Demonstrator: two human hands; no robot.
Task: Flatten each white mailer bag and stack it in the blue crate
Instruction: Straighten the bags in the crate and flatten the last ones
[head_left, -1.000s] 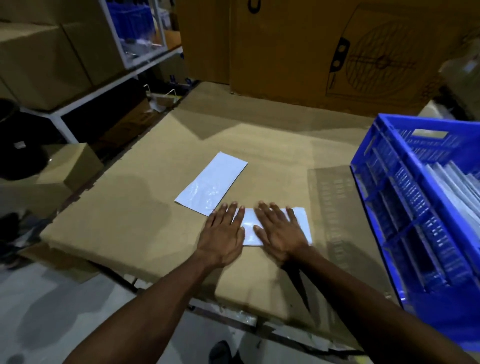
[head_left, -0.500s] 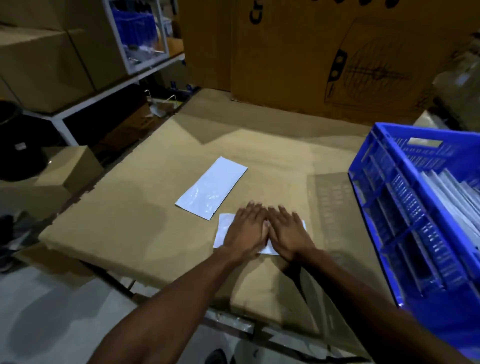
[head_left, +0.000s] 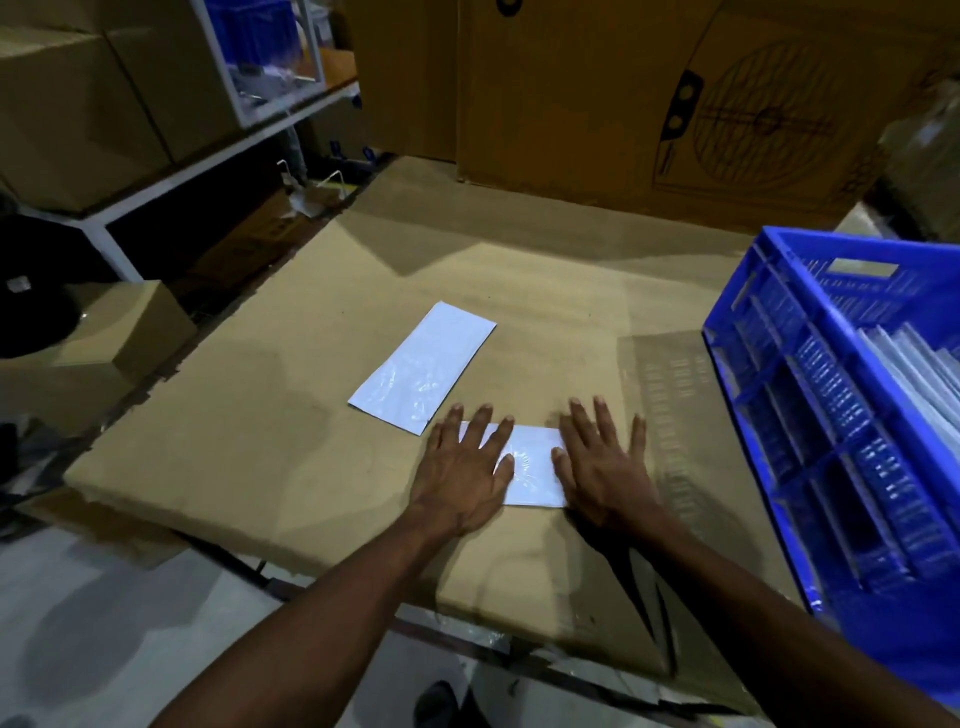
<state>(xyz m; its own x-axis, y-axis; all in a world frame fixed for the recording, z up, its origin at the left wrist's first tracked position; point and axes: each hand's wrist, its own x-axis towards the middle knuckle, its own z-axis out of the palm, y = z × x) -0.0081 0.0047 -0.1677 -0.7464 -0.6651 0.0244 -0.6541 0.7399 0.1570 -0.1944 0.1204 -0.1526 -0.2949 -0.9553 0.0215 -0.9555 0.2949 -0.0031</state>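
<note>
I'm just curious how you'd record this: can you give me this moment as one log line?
step: flattening | left hand: flat on mailer bag | right hand: flat on same bag | second mailer bag: untouched behind | blue crate: right, holds bags

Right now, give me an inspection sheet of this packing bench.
Surface: cardboard sheet covers the bench.
Job's things: near mailer flat under both hands; second mailer lies beyond it; blue crate at right holds stacked mailers.
Clutter: nothing seen on the sheet.
Hands: left hand and right hand press with straight, spread fingers.
Cables: nothing seen.
Surroundings: cardboard boxes on a white shelf; fan carton behind.
</note>
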